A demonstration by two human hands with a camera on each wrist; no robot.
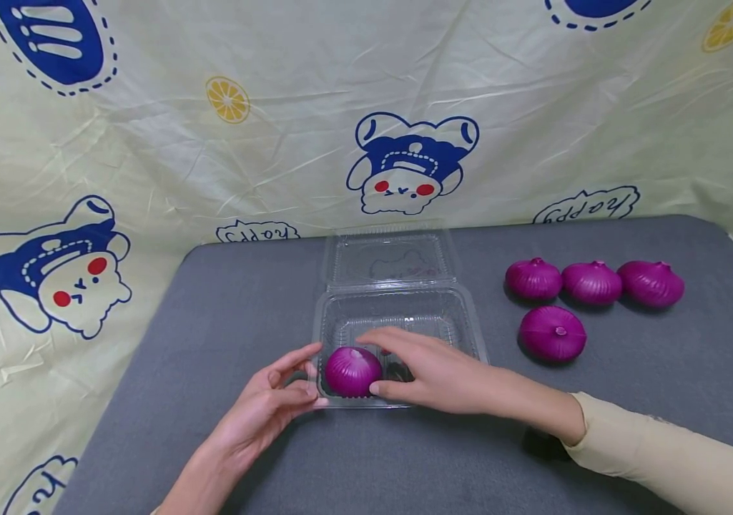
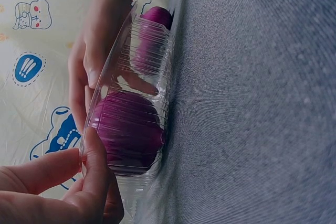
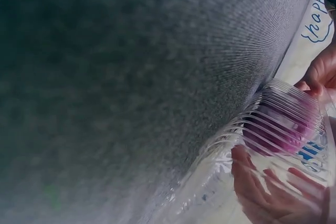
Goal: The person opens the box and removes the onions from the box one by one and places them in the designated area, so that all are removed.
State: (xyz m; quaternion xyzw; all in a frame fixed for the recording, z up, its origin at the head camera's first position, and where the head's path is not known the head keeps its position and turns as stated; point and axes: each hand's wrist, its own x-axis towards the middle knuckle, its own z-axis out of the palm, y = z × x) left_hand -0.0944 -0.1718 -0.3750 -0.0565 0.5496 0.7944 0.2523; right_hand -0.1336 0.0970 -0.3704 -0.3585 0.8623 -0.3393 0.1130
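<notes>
A clear plastic clamshell container (image 1: 477, 332) lies on the grey cloth with its lid folded back, away from me. In its near left corner sits a purple onion (image 1: 353, 372), also seen through the ribbed wall in the left wrist view. My left hand (image 1: 263, 404) pinches the container's rim at that corner between thumb and fingers. Reaching in from the right, my right hand (image 1: 437, 372) has its fingers spread and loosely bent beside the onion, the thumb tip right at its lower right side. Through the wall, the right wrist view shows these fingers (image 3: 278, 195) apart from one another.
To the right of the container, three purple onions (image 1: 591, 282) stand in a row, with another onion (image 1: 553, 334) in front of them. The transparent lid (image 1: 392, 259) lies toward the back edge of the table (image 1: 231, 307). A printed curtain (image 1: 289, 164) hangs behind.
</notes>
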